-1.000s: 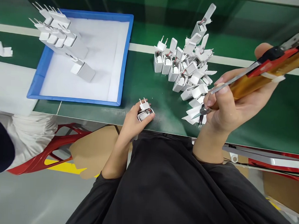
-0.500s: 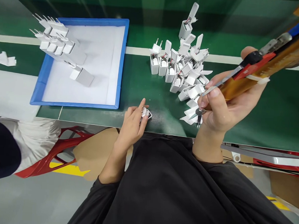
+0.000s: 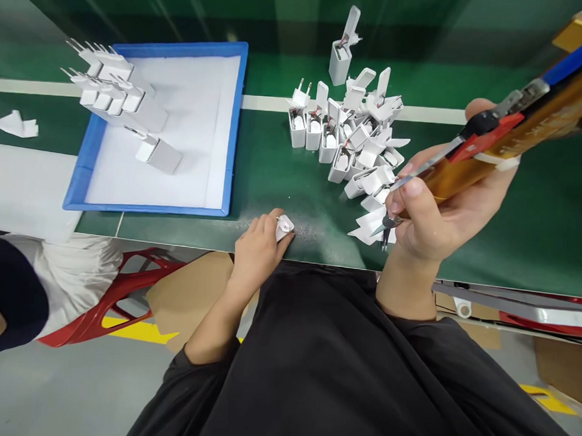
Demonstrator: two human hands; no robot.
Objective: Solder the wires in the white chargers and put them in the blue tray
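My left hand [image 3: 259, 243] is closed around a white plug charger [image 3: 285, 226] at the table's front edge, its pale end showing between thumb and fingers. In my right hand [image 3: 435, 219] is an amber glue dispenser [image 3: 474, 164] with a metal lever, a red part and a tapered nozzle tip pointing down to the left. My fingers wrap its lower end, the thumb by the lever. Below the nozzle lies white paper [image 3: 367, 223]. Just left of my right hand stand several white charger housings [image 3: 340, 162] with lids raised and small parts inside.
A blue-rimmed tray [image 3: 234, 130] lined with white holds several chargers [image 3: 158, 154], pins up. One open charger housing [image 3: 340, 61] stands at the back. At left are a crumpled white scrap [image 3: 15, 124], a white sheet [image 3: 24, 181] and a person's white clothing [image 3: 81, 265].
My left fingers, stretched over the charger before, have curled around it, and its pale end face now shows. My right hand still holds the dispenser in nearly the same place. The view shifted slightly.
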